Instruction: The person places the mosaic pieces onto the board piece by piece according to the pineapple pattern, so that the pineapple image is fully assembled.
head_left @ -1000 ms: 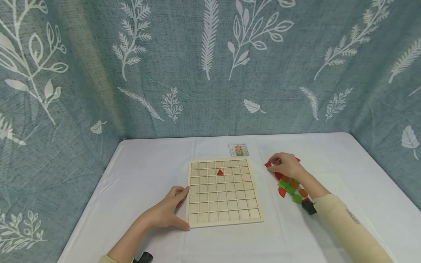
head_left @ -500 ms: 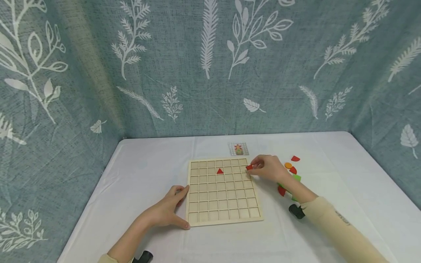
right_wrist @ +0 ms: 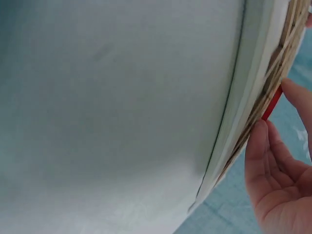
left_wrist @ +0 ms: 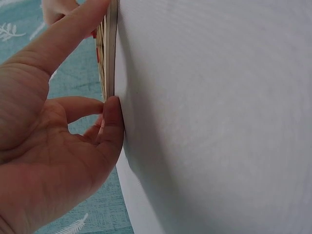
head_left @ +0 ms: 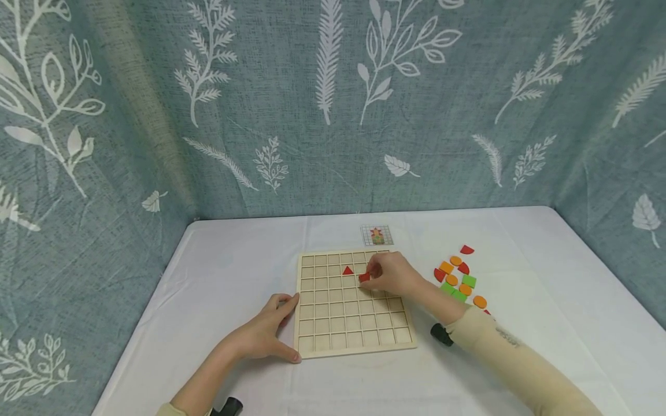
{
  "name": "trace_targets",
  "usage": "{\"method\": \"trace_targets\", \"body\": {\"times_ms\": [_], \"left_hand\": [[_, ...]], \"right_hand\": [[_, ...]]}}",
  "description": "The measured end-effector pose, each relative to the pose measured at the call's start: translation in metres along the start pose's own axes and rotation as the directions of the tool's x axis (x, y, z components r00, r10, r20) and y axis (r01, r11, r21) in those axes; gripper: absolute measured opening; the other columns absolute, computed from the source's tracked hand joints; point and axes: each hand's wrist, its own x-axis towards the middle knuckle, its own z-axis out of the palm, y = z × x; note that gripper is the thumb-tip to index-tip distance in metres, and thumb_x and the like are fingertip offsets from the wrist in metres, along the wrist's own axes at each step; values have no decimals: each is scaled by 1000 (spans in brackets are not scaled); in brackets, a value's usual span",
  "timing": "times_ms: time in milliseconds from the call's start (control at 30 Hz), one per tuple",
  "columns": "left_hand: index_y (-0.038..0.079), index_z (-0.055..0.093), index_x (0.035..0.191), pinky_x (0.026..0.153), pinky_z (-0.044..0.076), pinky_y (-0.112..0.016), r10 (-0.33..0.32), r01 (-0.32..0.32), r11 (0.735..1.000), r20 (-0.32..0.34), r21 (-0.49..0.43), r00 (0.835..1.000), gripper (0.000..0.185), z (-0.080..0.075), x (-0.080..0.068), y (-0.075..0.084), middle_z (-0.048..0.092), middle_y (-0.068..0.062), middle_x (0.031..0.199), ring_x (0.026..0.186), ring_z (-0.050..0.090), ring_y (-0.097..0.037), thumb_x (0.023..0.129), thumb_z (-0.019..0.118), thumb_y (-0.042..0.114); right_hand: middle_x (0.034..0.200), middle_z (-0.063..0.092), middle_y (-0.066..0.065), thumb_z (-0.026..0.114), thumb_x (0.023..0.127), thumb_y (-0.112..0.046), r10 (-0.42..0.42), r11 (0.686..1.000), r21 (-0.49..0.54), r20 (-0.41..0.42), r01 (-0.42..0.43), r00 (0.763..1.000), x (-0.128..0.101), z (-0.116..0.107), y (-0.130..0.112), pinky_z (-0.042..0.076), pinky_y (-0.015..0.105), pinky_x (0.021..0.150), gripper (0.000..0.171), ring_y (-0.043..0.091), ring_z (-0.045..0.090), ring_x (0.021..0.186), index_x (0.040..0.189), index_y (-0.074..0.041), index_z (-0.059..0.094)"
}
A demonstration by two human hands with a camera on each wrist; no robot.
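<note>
A square wooden grid board (head_left: 338,312) lies on the white-covered table, with a red triangle (head_left: 347,270) in one of its upper cells. My left hand (head_left: 262,332) rests against the board's left edge, thumb near the front corner and fingers farther back, spread apart. Over the upper right part of the board, my right hand (head_left: 392,274) pinches a small red tile (head_left: 364,278) between thumb and fingers. In the right wrist view, the red tile (right_wrist: 272,103) appears as a thin edge close over the grid; its full outline is partly hidden by the fingers.
Right of the board lie loose tiles: several red pieces (head_left: 467,249), orange discs (head_left: 480,301), an orange square (head_left: 446,267) and green squares (head_left: 469,281). A small picture card (head_left: 377,235) with a printed grid lies behind the board. A teal curtain (head_left: 291,173) surrounds the table.
My right hand has carried the red tile leftward from the loose pieces, past the board's right edge, to above the grid near the red triangle. My left hand stays at the board's edge.
</note>
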Motion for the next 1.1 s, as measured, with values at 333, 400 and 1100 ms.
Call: {"method": "trace_targets", "body": {"times_ms": [333,400,1100], "left_hand": [[-5,23,151,106,35,-49,-30,30,999,-9,-23,1000,119,0,-3,5,27,-18,145,126,43,-32,60,94,23],[-5,24,151,106,35,-49,-31,30,999,-12,-28,999,119,0,-4,6,27,-18,144,126,42,-33,59,94,22],[-5,25,151,108,33,-50,-42,41,999,-16,-3,999,120,0,-1,4,29,-17,143,127,41,-31,58,94,25]], "right_hand": [[73,60,-5,83,78,-29,-35,999,-13,-12,35,999,4,6,-4,46,23,62,29,6,53,65,84,-7,65],[73,60,-5,83,78,-29,-36,999,-7,-16,36,999,4,6,-4,46,23,62,29,7,53,65,84,-7,65],[80,64,-7,76,86,-20,-14,999,44,-30,15,999,0,3,1,49,25,66,12,6,57,70,87,-12,68]]}}
